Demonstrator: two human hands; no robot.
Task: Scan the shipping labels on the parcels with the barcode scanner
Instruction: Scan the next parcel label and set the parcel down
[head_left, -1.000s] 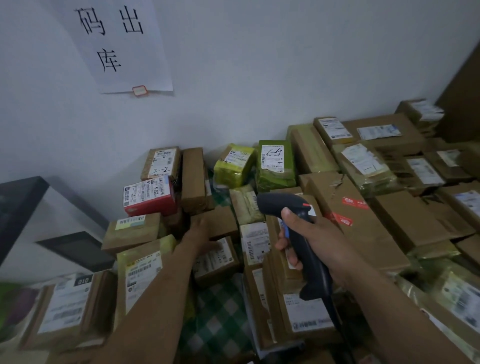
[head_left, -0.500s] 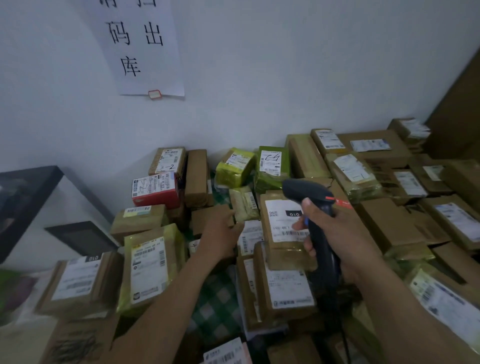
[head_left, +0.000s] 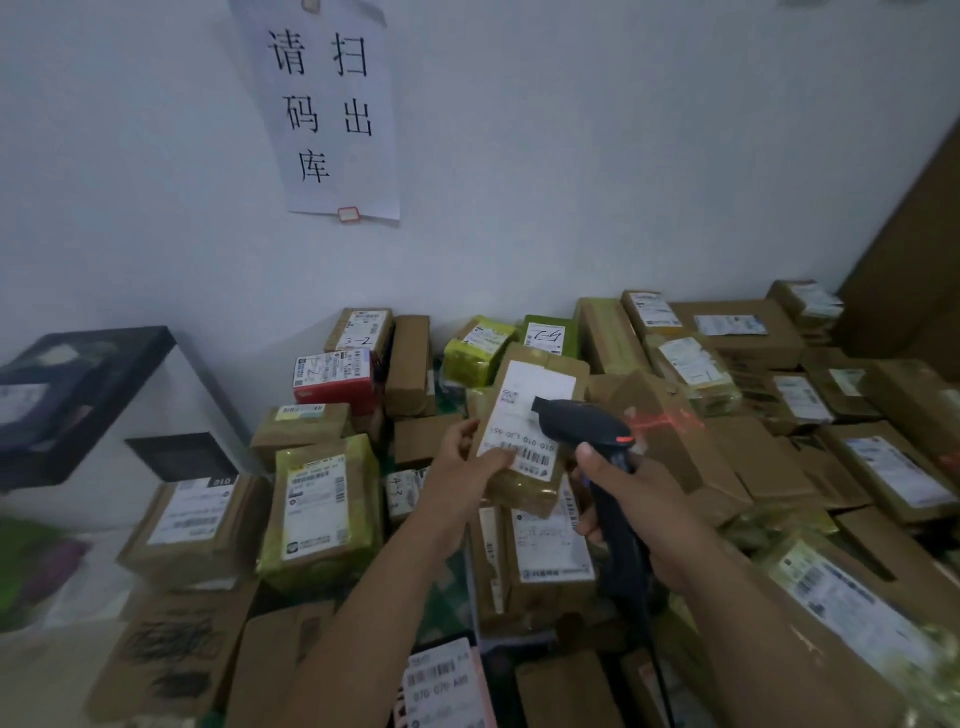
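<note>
My left hand (head_left: 462, 462) grips a brown cardboard parcel (head_left: 524, 483) by its lower left edge and holds it tilted up above the pile, its white shipping label (head_left: 519, 415) facing me. My right hand (head_left: 628, 488) grips the handle of a black barcode scanner (head_left: 582, 421). The scanner's head lies over the right side of that label and hides part of it. A red scan line (head_left: 665, 418) falls on the brown boxes just right of the scanner. Many more labelled parcels lie all around.
Brown and green parcels (head_left: 322, 509) cover the surface from left to right, stacked against a white wall. A paper sign (head_left: 327, 109) with black characters hangs on the wall. A dark box (head_left: 78, 389) sits at the left. The scanner cable (head_left: 654, 670) runs down toward me.
My left hand has picked a parcel out of the pile and raised it. The scanner has come over its label. The view has tilted upward, showing more of the wall sign.
</note>
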